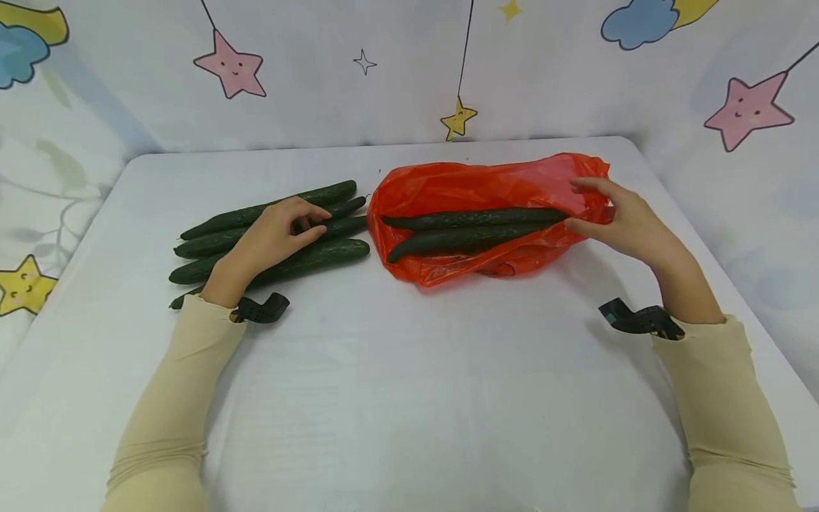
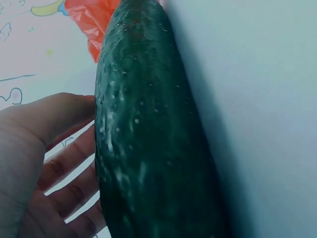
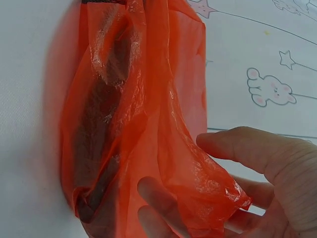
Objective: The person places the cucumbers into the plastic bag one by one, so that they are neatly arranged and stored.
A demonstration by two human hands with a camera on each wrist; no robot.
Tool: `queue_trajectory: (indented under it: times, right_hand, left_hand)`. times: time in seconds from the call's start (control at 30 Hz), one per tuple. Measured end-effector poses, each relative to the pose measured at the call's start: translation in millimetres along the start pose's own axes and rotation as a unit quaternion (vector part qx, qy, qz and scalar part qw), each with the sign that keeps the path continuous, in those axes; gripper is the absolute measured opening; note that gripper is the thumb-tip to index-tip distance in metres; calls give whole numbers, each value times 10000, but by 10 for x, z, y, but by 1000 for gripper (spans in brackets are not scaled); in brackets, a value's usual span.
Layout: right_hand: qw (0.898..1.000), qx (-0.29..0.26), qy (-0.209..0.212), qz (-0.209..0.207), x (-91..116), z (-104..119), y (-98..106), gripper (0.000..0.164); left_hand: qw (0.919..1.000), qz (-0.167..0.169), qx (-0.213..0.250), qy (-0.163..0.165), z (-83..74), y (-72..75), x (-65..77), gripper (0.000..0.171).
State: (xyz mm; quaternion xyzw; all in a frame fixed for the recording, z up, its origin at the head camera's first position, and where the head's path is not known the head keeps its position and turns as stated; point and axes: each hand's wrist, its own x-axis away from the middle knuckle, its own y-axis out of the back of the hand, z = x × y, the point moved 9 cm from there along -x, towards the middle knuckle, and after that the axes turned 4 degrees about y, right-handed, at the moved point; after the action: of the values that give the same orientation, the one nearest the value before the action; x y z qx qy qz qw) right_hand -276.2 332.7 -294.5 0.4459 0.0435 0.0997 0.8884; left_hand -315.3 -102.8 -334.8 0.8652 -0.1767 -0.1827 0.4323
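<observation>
Several dark green cucumbers lie side by side on the left of the table, the nearest cucumber point(image 1: 320, 260) partly under the forearm. Over them hovers my left hand point(image 1: 275, 231), thumb and fingers apart and loosely bent. A large cucumber point(image 2: 148, 129) fills the left wrist view, with the fingers beyond it. Two more cucumbers point(image 1: 473, 219) rest in the open mouth of a red plastic bag point(image 1: 441, 181) in the middle. My right hand point(image 1: 630, 220) is at the bag's right end, fingers spread; in the right wrist view, some fingertips show through the thin red film point(image 3: 173, 168).
A white table point(image 1: 409, 384) carries everything, its far edge close behind the bag. Behind it hangs a white cloth backdrop point(image 1: 397, 92) printed with stars and clouds. Dark straps point(image 1: 259, 309) sit at both wrists, below beige sleeves.
</observation>
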Motion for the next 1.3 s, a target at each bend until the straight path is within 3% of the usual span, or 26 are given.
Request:
queue_trajectory:
  times: [0.13, 0.37, 0.57, 0.77, 1.0, 1.3]
  right_hand:
    - [10000, 2, 11, -3, 7, -8, 3, 66]
    - [10000, -13, 17, 7, 2, 12, 13, 66]
    - [10000, 52, 43, 2, -3, 20, 22, 66]
    - [10000, 10, 58, 2, 9, 14, 22, 66]
    - [10000, -31, 21, 73, 11, -10, 14, 68]
    - [9997, -23, -43, 220, -4, 5, -34, 70]
  left_hand:
    - [9998, 20, -144, -94, -13, -2, 83, 23]
    - [9986, 193, -408, 262, 16, -39, 272, 24]
    - [9942, 426, -830, 541, -9, -68, 428, 37]
    - [9854, 798, -1266, 815, 20, -83, 489, 53]
    - [9821, 1281, -1202, 687, 38, -128, 530, 61]
    - [9813, 1224, -1413, 450, 11, -106, 544, 59]
